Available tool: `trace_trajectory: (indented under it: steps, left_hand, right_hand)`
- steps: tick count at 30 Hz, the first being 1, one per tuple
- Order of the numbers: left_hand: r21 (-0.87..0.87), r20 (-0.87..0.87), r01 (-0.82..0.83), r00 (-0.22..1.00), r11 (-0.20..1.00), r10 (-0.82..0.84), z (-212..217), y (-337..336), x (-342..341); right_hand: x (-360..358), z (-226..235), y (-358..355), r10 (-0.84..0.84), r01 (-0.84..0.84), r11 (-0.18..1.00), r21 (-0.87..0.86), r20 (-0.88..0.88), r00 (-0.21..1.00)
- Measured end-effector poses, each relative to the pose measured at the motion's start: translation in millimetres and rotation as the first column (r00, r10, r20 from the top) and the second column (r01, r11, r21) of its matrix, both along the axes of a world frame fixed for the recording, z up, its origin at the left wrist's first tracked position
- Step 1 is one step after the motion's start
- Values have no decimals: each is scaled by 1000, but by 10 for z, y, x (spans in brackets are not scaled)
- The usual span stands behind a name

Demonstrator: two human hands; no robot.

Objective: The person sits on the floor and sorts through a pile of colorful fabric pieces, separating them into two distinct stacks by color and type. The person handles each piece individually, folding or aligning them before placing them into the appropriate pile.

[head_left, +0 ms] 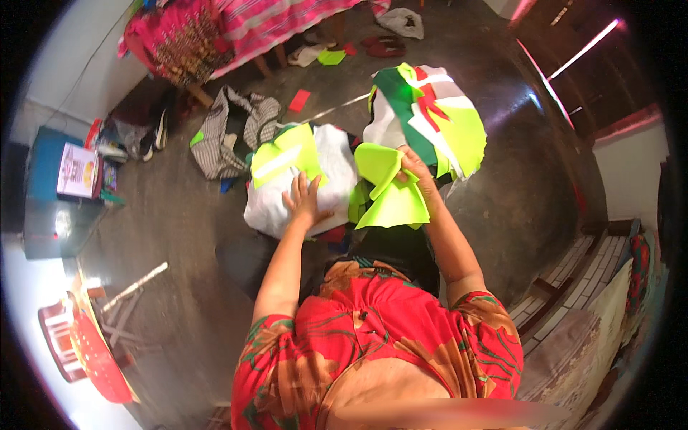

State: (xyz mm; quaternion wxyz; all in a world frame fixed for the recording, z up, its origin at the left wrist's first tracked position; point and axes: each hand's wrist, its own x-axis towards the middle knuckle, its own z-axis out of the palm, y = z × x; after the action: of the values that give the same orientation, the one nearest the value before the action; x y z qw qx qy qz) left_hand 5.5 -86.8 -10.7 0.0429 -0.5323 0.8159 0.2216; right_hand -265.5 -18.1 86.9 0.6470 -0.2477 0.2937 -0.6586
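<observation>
My left hand (307, 204) lies with fingers spread on a white cloth bundle (269, 208) in front of me. Just beyond its fingertips, a neon yellow fabric piece (304, 149) with a pale strip rests on the same bundle. On the right, my right hand (416, 166) grips folded neon yellow fabric (394, 204), which hangs down in loose flaps. Past that hand stands a rounded heap of fabric pieces (412, 118) in dark green, white, red and neon yellow. The underside of the held fabric is hidden.
A striped grey cloth (215, 143) and a red scrap (299, 100) lie on the floor. Farther off are a table with a pink cloth (265, 29), dark red shoes (383, 47) and a white bag (401, 23). A red chair (100, 358) stands at left, a wooden bench (573, 279) at right.
</observation>
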Motion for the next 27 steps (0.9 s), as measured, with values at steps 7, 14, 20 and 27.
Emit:
trace_trajectory:
  steps: [7, 14, 20, 27]
  left_hand:
    - [-71, -496, -30, 868, 997, -9, 178, 6, 29]
    - [631, -743, 231, 452, 741, 493, 526, 257, -187]
    - [658, -646, 3, 516, 753, 562, 223, 436, -213]
    - [363, -877, 156, 390, 919, 280, 143, 355, -239]
  right_hand:
    - [509, -212, 38, 297, -299, 951, 75, 36, 954]
    - [514, -109, 73, 248, -241, 958, 156, -26, 969]
    - [421, -326, 42, 442, -442, 897, 21, -9, 897]
    - [441, -308, 36, 631, -631, 775, 32, -60, 773]
